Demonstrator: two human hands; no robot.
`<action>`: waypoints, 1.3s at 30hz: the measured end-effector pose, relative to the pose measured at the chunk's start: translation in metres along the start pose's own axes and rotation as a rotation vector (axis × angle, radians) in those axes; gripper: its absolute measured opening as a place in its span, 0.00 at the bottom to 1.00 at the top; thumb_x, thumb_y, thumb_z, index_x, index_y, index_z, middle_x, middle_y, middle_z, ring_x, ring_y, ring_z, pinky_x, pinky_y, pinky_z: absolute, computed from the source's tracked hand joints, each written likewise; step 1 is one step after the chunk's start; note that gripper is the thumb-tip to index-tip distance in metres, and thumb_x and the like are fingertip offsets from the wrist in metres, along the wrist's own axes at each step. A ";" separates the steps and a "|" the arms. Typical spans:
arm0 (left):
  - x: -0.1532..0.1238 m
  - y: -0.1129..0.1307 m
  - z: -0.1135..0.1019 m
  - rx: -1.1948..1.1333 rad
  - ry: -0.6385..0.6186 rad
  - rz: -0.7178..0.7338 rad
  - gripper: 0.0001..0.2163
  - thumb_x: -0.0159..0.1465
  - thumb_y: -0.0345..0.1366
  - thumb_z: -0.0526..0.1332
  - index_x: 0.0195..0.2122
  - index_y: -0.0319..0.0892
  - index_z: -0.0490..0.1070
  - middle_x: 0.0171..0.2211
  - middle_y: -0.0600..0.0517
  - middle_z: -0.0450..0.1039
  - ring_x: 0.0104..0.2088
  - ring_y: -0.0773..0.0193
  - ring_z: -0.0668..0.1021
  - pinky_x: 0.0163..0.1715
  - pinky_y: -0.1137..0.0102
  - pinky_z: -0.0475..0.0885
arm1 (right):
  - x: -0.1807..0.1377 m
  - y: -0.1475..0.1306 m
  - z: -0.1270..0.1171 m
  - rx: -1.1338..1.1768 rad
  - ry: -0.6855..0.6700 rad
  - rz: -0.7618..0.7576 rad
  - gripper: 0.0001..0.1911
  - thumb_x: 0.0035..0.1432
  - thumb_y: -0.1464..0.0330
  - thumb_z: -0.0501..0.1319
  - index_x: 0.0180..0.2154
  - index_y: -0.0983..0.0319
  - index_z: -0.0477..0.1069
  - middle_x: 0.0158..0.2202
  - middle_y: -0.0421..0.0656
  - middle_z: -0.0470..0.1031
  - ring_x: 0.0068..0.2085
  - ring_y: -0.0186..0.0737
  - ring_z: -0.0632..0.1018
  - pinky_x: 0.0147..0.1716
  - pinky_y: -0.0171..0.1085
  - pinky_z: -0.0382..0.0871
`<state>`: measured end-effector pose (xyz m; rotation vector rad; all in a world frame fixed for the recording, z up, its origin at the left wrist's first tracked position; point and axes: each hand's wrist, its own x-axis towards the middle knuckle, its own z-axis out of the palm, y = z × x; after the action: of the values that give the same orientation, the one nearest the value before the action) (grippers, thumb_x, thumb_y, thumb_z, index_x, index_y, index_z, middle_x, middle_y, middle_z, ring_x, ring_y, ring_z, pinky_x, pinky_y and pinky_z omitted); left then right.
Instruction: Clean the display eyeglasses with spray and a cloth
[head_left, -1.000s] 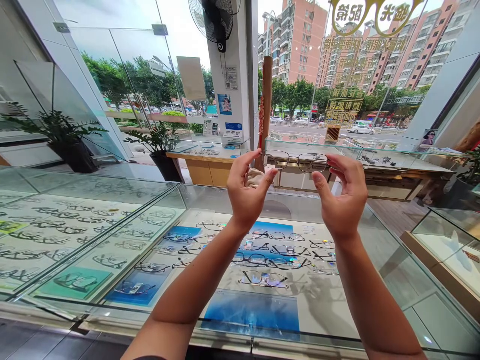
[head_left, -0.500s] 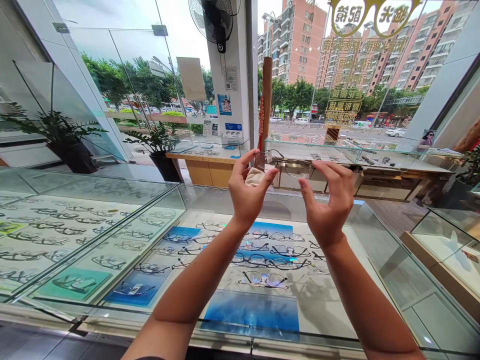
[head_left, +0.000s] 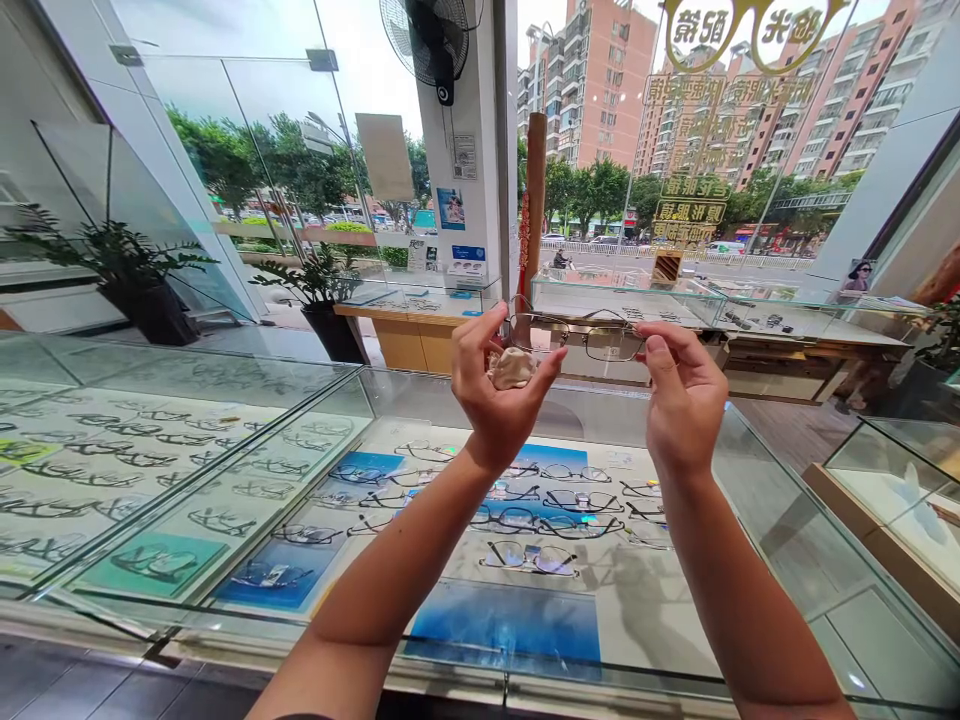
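Note:
A pair of thin-rimmed eyeglasses [head_left: 586,340] is held up above the glass counter, lenses side by side and temples pointing away from me. My right hand [head_left: 684,405] pinches the right end of the frame between thumb and fingers. At the other end, my left hand [head_left: 499,405] has its index fingertip at the left rim and its thumb below, near the bridge. A crumpled off-white cloth [head_left: 513,368] is tucked in that same hand, against the palm. The left rim is partly lost against the background.
Below my arms is a glass display case [head_left: 622,600] with rows of eyeglasses [head_left: 529,558] on white and blue panels. Another case with frames [head_left: 112,450] adjoins it at left. Potted plants [head_left: 319,290], further counters [head_left: 420,340] and large windows lie beyond.
My right hand has moved slightly right and down, its thumb closing onto the frame's right end. The eyeglasses have turned a little and shifted right. The cloth shows more in my left hand.

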<state>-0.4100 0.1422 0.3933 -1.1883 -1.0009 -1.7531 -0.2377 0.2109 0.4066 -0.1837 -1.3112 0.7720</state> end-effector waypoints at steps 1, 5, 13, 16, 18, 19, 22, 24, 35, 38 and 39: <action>0.000 0.000 0.001 -0.011 -0.006 -0.014 0.30 0.61 0.47 0.78 0.61 0.46 0.73 0.55 0.45 0.78 0.53 0.54 0.80 0.45 0.62 0.78 | 0.000 0.000 0.000 0.026 -0.005 0.019 0.09 0.68 0.57 0.70 0.44 0.53 0.83 0.47 0.44 0.83 0.52 0.47 0.82 0.50 0.47 0.77; -0.001 -0.002 0.005 -0.068 -0.052 -0.121 0.28 0.62 0.47 0.77 0.59 0.47 0.74 0.55 0.46 0.79 0.53 0.55 0.82 0.46 0.62 0.78 | 0.000 -0.003 -0.001 0.126 -0.036 0.105 0.07 0.67 0.59 0.71 0.43 0.53 0.84 0.46 0.43 0.84 0.49 0.46 0.84 0.47 0.44 0.77; -0.007 -0.003 0.012 -0.153 -0.134 -0.269 0.25 0.62 0.44 0.77 0.59 0.48 0.75 0.56 0.46 0.80 0.50 0.57 0.83 0.44 0.62 0.79 | 0.001 -0.006 -0.001 0.182 -0.050 0.174 0.08 0.65 0.59 0.72 0.44 0.54 0.81 0.45 0.43 0.84 0.49 0.46 0.85 0.51 0.47 0.79; -0.005 -0.005 0.010 -0.094 -0.137 -0.219 0.25 0.62 0.44 0.77 0.59 0.47 0.75 0.56 0.45 0.80 0.50 0.55 0.83 0.43 0.61 0.79 | 0.006 -0.003 -0.007 0.126 -0.087 0.178 0.10 0.66 0.58 0.70 0.45 0.54 0.80 0.47 0.44 0.84 0.50 0.47 0.84 0.55 0.50 0.78; -0.001 -0.005 0.007 -0.046 -0.167 -0.153 0.25 0.61 0.44 0.77 0.58 0.47 0.75 0.53 0.45 0.81 0.50 0.55 0.83 0.44 0.60 0.80 | 0.011 -0.002 -0.013 -0.007 -0.134 0.124 0.10 0.66 0.58 0.68 0.47 0.53 0.80 0.50 0.45 0.83 0.53 0.48 0.83 0.58 0.51 0.76; 0.001 -0.004 0.006 -0.027 -0.196 -0.111 0.25 0.61 0.43 0.77 0.57 0.46 0.75 0.52 0.45 0.81 0.49 0.54 0.83 0.46 0.59 0.80 | 0.013 -0.002 -0.016 -0.099 -0.171 0.083 0.10 0.66 0.58 0.68 0.47 0.53 0.81 0.51 0.45 0.83 0.55 0.49 0.82 0.59 0.52 0.74; 0.006 0.002 0.001 0.002 -0.305 0.028 0.26 0.60 0.41 0.78 0.57 0.46 0.75 0.50 0.46 0.82 0.50 0.54 0.83 0.50 0.58 0.81 | 0.019 -0.001 -0.023 -0.330 -0.329 -0.014 0.08 0.66 0.59 0.68 0.44 0.54 0.82 0.49 0.45 0.83 0.55 0.50 0.80 0.59 0.52 0.71; 0.008 0.006 -0.001 0.019 -0.354 0.090 0.26 0.60 0.40 0.78 0.58 0.45 0.74 0.51 0.45 0.82 0.51 0.53 0.83 0.50 0.58 0.81 | 0.020 -0.001 -0.025 -0.371 -0.424 -0.022 0.07 0.67 0.60 0.68 0.41 0.54 0.82 0.47 0.44 0.83 0.52 0.49 0.81 0.58 0.52 0.71; 0.002 0.011 0.002 -0.043 -0.399 -0.011 0.27 0.59 0.41 0.77 0.58 0.45 0.75 0.51 0.45 0.82 0.51 0.54 0.84 0.52 0.57 0.81 | 0.018 0.004 -0.023 -0.107 -0.473 0.365 0.06 0.60 0.61 0.71 0.34 0.56 0.82 0.39 0.42 0.82 0.44 0.44 0.79 0.49 0.46 0.71; 0.000 0.010 0.004 -0.095 -0.414 -0.079 0.26 0.59 0.41 0.77 0.58 0.45 0.76 0.51 0.45 0.83 0.50 0.54 0.84 0.53 0.56 0.81 | 0.018 0.001 -0.022 -0.049 -0.468 0.434 0.07 0.58 0.61 0.71 0.33 0.57 0.83 0.36 0.41 0.82 0.41 0.43 0.78 0.46 0.44 0.71; 0.000 0.010 0.004 -0.114 -0.420 -0.101 0.26 0.58 0.41 0.78 0.57 0.45 0.77 0.51 0.45 0.83 0.50 0.54 0.84 0.53 0.56 0.81 | 0.019 0.000 -0.022 -0.040 -0.471 0.447 0.06 0.58 0.61 0.72 0.33 0.57 0.83 0.36 0.41 0.82 0.41 0.43 0.77 0.46 0.43 0.71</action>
<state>-0.3997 0.1417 0.3957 -1.6494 -1.2318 -1.6918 -0.2168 0.2287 0.4151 -0.3496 -1.7608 1.2195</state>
